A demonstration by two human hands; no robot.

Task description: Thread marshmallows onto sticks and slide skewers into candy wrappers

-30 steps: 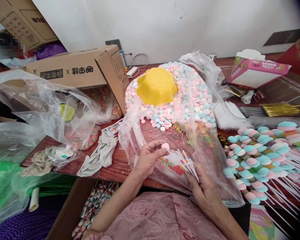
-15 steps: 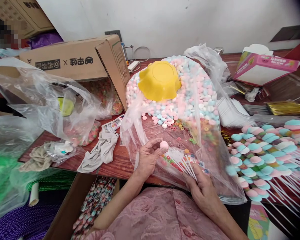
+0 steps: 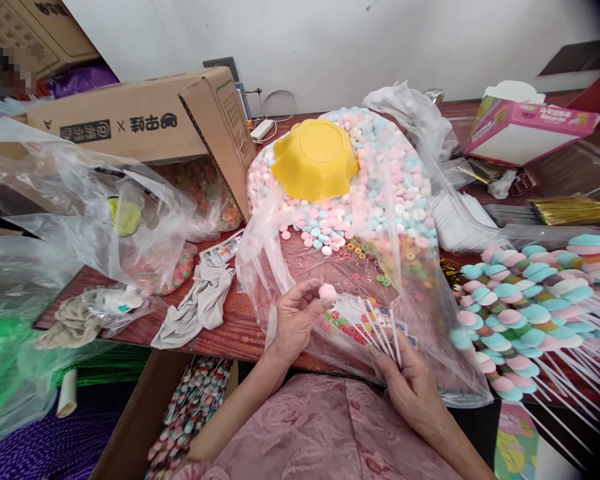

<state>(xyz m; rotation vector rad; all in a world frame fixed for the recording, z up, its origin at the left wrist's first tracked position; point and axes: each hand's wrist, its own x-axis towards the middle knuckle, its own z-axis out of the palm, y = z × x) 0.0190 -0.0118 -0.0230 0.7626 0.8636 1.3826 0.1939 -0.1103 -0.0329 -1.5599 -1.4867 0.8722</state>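
Note:
My left hand (image 3: 297, 319) pinches a round pink marshmallow (image 3: 327, 292) between thumb and fingers, above the front of the table. To its right, my right hand (image 3: 405, 370) is closed round several thin white sticks (image 3: 379, 328), whose upper ends fan out towards the marshmallow without touching it. Beneath both hands lies a clear plastic bag (image 3: 425, 347) with small coloured rings (image 3: 347, 331) on a printed sheet. Loose pink, blue and white marshmallows (image 3: 400, 180) are heaped behind, an upturned yellow bowl (image 3: 313, 160) on top of them.
Finished marshmallow skewers (image 3: 520, 307) are piled at the right, their sticks pointing to the front. A cardboard box (image 3: 145, 127) and plastic bags (image 3: 145, 200) stand on the left, near a grey cloth (image 3: 200, 307). An open box of skewers (image 3: 190, 407) sits below the table edge.
The white sticks in my right hand have spread apart, one now standing more upright. My left hand keeps its pinch on the marshmallow. The view has shifted slightly.

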